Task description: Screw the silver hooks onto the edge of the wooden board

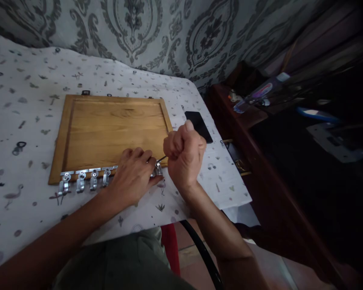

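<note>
A framed wooden panel [115, 125] lies flat on the cloth-covered table. Along its near edge runs a row of silver, hook-shaped metal fittings [80, 181], several of them visible and some behind my left hand. My left hand [134, 173] rests over that edge, its thumb and fingers closed around the metal fitting [157, 169] at the right end. Above and to the right, my right hand [184, 155] is a fist around a screwdriver [161, 159]; only the thin shaft shows, slanting down to that fitting. The screwdriver's handle is hidden inside the fist.
A black phone [199, 126] lies right of the panel. Past the table's right edge stands a dark wooden desk [248, 141] with a plastic bottle [261, 92] on it and a partly open drawer [237, 157]. A patterned curtain [133, 32] hangs behind the table.
</note>
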Available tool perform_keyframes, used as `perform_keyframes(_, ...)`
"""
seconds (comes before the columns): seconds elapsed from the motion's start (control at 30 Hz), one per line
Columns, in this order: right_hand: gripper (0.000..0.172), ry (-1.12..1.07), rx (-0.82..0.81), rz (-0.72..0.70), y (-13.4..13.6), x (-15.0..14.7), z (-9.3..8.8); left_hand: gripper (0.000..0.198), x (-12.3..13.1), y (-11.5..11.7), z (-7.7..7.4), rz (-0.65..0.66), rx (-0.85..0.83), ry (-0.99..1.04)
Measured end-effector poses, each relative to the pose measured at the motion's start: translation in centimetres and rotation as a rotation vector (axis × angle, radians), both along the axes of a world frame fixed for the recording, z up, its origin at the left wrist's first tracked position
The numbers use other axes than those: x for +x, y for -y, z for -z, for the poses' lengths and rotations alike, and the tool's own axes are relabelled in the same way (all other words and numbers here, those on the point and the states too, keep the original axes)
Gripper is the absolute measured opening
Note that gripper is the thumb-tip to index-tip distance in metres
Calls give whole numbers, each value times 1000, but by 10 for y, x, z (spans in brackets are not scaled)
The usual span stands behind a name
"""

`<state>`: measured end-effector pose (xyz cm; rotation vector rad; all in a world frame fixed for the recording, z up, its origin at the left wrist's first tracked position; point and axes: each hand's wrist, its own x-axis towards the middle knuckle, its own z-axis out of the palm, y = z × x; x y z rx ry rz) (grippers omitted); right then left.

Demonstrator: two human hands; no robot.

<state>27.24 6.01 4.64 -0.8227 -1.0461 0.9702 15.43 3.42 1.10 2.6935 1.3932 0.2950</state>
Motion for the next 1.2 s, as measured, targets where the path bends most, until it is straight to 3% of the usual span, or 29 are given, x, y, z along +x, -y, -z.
perform_keyframes(0.1, 59, 23, 27, 159, 6, -8, 5, 31, -1, 1, 1, 6, 13, 16)
perform_keyframes(0.3, 58, 30, 55, 245, 6, -13, 11, 30, -3, 1, 4, 6, 20, 41)
perform_keyframes(0.4, 59, 9, 27, 174, 4, -8, 4, 31, -2, 0, 3, 8, 19, 30)
perform_keyframes(0.6, 65, -22, 66, -122, 1, 12, -19, 40, -2, -1, 0, 13, -35, -25)
perform_keyframes(0.73, 69, -46, 18, -293, -2, 21, -17, 38, -1, -1, -1, 1, -44, -41)
perform_keyframes(1.2, 75, -88, -13, -371, -11, 19, -8, 38, 0, 0, 0, -3, -13, -26)
